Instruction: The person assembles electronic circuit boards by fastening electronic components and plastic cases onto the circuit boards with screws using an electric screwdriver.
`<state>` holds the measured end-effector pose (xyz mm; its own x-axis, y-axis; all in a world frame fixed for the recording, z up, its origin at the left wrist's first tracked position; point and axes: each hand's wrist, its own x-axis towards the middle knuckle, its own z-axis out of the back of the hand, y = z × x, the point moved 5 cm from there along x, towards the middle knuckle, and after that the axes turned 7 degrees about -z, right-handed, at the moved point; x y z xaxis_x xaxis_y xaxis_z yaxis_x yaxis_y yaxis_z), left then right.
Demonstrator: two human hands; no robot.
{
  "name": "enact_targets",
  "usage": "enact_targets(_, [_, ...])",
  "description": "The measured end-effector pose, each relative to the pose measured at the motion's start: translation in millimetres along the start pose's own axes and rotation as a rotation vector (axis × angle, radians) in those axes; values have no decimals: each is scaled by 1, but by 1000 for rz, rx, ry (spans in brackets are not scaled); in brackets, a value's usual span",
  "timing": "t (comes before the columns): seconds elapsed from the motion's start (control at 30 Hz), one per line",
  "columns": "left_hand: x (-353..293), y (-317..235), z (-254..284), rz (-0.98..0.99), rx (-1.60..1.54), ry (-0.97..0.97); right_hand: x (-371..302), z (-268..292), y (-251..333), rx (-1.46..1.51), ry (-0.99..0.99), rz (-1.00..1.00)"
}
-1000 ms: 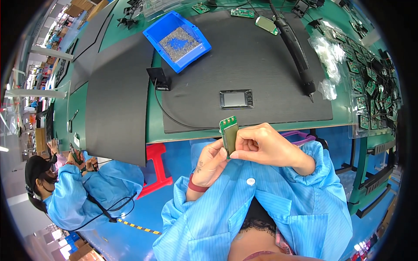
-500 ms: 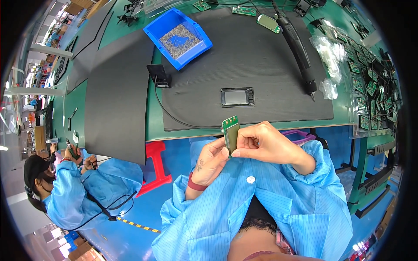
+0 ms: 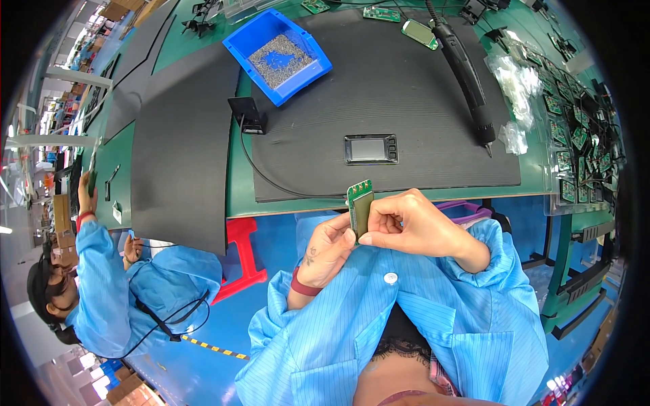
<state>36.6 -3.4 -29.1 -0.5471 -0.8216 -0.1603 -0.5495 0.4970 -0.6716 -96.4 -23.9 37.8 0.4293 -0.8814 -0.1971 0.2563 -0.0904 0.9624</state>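
A small green circuit board with a display panel (image 3: 362, 211) stands upright between my hands, just off the bench's front edge. My left hand (image 3: 326, 249) pinches its lower left side between thumb and fingers. Against the lower right side, my right hand (image 3: 409, 223) is closed with curled fingers and thumb on the board; the fingertips are partly hidden. A cable runs along the mat edge and ends behind the board's top. Beyond my hands, a black display housing (image 3: 370, 149) with side buttons lies on the dark mat (image 3: 308, 159).
A blue bin (image 3: 323, 66) of small screws sits at the back left, near a black cabled bracket (image 3: 248, 116). At right lie an electric screwdriver (image 3: 467, 88), clear plastic bags (image 3: 514, 88) and many circuit boards (image 3: 575, 149). A co-worker (image 3: 101, 284) sits at left beside a red stool (image 3: 244, 260).
My hands and the board stay nearly still. The co-worker at left has lifted one hand up toward the bench with a tool in it.
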Motion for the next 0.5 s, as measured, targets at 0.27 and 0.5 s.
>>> enact_targets(0.27, [0, 0, 0, 5, 7, -13, 1, -2, -3, -4, 5, 3])
enact_targets(0.5, [-1, -1, -4, 17, -46, -37, 2, -3, -6, 45, 5, -38])
